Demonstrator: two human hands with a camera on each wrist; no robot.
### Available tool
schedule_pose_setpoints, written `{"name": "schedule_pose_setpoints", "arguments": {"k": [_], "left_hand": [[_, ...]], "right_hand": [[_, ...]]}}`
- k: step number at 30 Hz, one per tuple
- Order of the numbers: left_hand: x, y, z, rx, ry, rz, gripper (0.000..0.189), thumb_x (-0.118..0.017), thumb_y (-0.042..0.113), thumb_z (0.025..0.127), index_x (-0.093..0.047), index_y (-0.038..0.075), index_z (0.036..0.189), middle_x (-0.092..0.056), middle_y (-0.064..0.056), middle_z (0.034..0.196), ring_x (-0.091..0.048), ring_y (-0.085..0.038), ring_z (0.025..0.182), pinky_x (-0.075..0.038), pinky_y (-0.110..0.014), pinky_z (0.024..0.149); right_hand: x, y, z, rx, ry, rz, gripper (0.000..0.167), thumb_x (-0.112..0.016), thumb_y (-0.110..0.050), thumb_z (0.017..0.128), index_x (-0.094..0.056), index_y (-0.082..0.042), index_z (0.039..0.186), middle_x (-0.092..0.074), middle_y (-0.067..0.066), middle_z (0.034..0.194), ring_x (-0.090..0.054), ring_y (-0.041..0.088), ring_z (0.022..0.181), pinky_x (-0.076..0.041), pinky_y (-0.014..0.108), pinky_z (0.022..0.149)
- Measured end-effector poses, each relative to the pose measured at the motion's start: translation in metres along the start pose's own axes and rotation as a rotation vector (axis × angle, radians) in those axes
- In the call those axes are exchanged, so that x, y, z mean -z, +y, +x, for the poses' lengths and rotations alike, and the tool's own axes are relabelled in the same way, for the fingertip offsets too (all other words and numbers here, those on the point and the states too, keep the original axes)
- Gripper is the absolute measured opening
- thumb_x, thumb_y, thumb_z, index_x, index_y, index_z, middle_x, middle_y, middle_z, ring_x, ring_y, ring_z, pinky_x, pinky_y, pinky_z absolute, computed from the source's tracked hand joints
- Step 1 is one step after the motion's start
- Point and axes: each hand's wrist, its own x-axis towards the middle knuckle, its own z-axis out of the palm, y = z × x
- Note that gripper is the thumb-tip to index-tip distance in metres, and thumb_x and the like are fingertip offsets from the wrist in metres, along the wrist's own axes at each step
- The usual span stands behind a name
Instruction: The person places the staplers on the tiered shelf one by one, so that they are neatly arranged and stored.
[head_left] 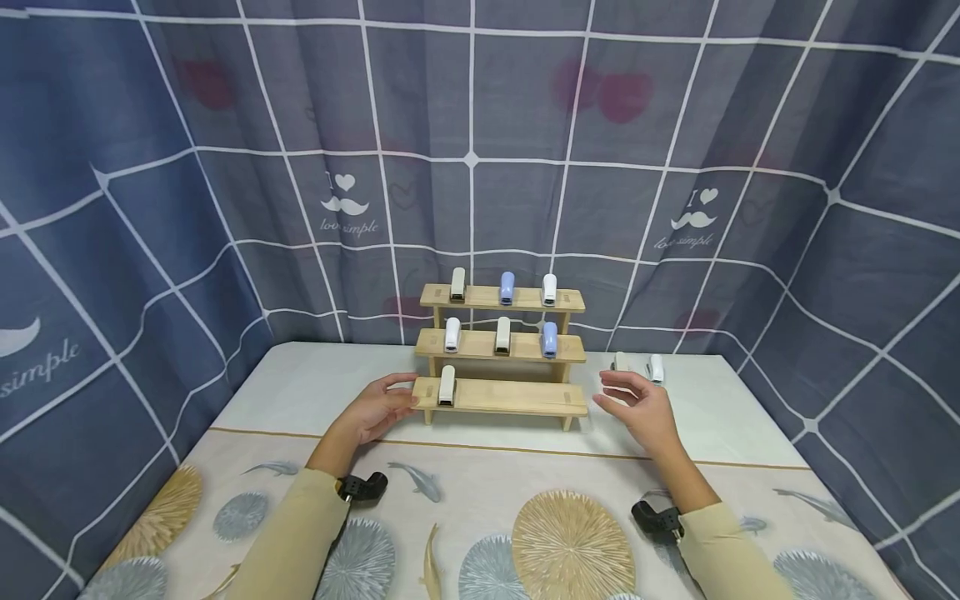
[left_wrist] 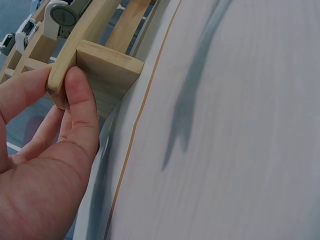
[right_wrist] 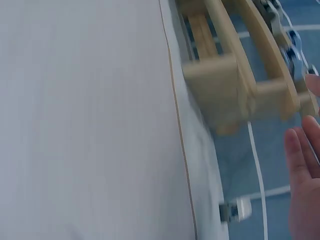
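A three-tier wooden display stand (head_left: 517, 397) rises at the back of the table. With thumb and fingers my left hand (head_left: 378, 408) pinches the left end of its lowest board (left_wrist: 64, 65). My right hand (head_left: 641, 408) is apart from the stand's right end, fingers loosely bent around nothing. A white mini stapler (head_left: 447, 385) stands at the left of the lowest tier. White (head_left: 452, 335), beige (head_left: 502, 336) and blue staplers (head_left: 550, 340) line the middle tier. Along the top are beige (head_left: 458, 285), blue (head_left: 507, 287) and white ones (head_left: 549, 289).
Beyond my right hand, a beige stapler (head_left: 619, 362) and a white stapler (head_left: 656, 368) sit on the white tabletop (head_left: 322, 375). A patterned cloth (head_left: 442, 533) covers the near side. Dark gridded curtains (head_left: 420, 200) enclose the back and sides.
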Motion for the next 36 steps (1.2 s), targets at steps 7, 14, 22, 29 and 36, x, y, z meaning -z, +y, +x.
{"name": "schedule_pose_setpoints", "arguments": {"k": [7,14,22,29,36], "left_hand": [[0.000,0.001,0.000,-0.003,-0.014,-0.004,0.063,-0.057,-0.011,0.096,-0.030,-0.008,0.154,-0.065,-0.004,0.105,-0.069,-0.011,0.092,-0.060,-0.023,0.087],[0.001,0.001,0.000,-0.012,-0.017,-0.006,0.064,-0.055,-0.011,0.096,-0.029,-0.010,0.154,-0.067,-0.004,0.103,-0.069,-0.010,0.092,-0.060,-0.022,0.087],[0.000,0.000,0.001,-0.009,-0.016,-0.016,0.065,-0.056,-0.012,0.096,-0.029,-0.009,0.154,-0.067,-0.002,0.102,-0.069,-0.010,0.091,-0.060,-0.022,0.086],[0.000,0.000,0.002,-0.002,-0.016,-0.014,0.064,-0.056,-0.012,0.096,-0.029,-0.009,0.154,-0.067,-0.004,0.103,-0.069,-0.011,0.092,-0.060,-0.023,0.086],[0.001,0.000,0.001,0.003,-0.012,-0.012,0.064,-0.057,-0.011,0.096,-0.030,-0.009,0.154,-0.067,-0.004,0.103,-0.069,-0.010,0.091,-0.059,-0.021,0.083]], "right_hand": [[0.031,0.011,0.003,-0.066,0.079,-0.081,0.046,-0.085,-0.009,0.083,-0.068,0.007,0.123,-0.072,0.014,0.122,-0.071,0.002,0.100,-0.059,0.022,0.091],[0.052,0.028,0.013,-0.128,0.136,-0.198,0.049,-0.085,-0.016,0.085,-0.068,0.004,0.126,-0.066,0.025,0.130,-0.066,-0.007,0.100,-0.056,0.015,0.092],[0.068,0.046,0.030,-0.231,0.195,-0.245,0.054,-0.086,-0.021,0.085,-0.066,0.001,0.131,-0.063,0.020,0.137,-0.068,0.022,0.116,-0.050,0.003,0.085],[0.077,0.060,0.040,-0.267,0.205,-0.297,0.054,-0.084,-0.022,0.086,-0.065,-0.001,0.133,-0.057,0.017,0.143,-0.061,0.040,0.127,-0.053,0.013,0.094],[0.085,0.065,0.047,-0.329,0.145,-0.336,0.060,-0.082,-0.019,0.087,-0.059,0.000,0.139,-0.048,0.024,0.152,-0.054,0.048,0.133,-0.049,0.054,0.109]]}}
